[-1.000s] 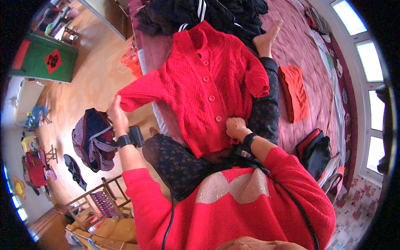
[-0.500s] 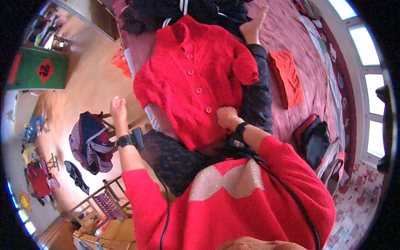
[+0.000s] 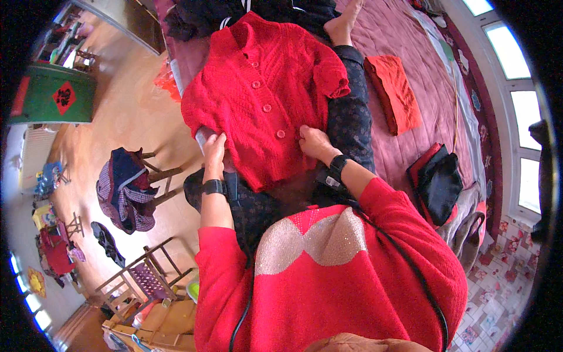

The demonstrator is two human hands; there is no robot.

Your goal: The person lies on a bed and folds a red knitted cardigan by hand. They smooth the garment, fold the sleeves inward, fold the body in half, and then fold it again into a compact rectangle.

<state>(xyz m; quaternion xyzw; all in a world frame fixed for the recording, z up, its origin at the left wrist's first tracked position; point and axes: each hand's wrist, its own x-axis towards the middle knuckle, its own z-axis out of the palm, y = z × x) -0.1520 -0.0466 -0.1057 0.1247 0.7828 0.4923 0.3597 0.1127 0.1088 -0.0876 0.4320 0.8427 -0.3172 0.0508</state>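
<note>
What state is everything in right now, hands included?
Red cardigan: spread out, front up
Left hand: at the cardigan's side edge, grip unclear
Right hand: fingers curled closed on the cardigan
Orange cloth: folded, on the pink quilt
Black clothes: heaped
Checked clothes: heaped on a stool

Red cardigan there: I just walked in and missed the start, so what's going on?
A person has the red cardigan spread front up before them. The right hand pinches it near the lowest visible button; the left hand is at the opposite side edge. A folded orange cloth lies to the right on the pink bed cover.
</note>
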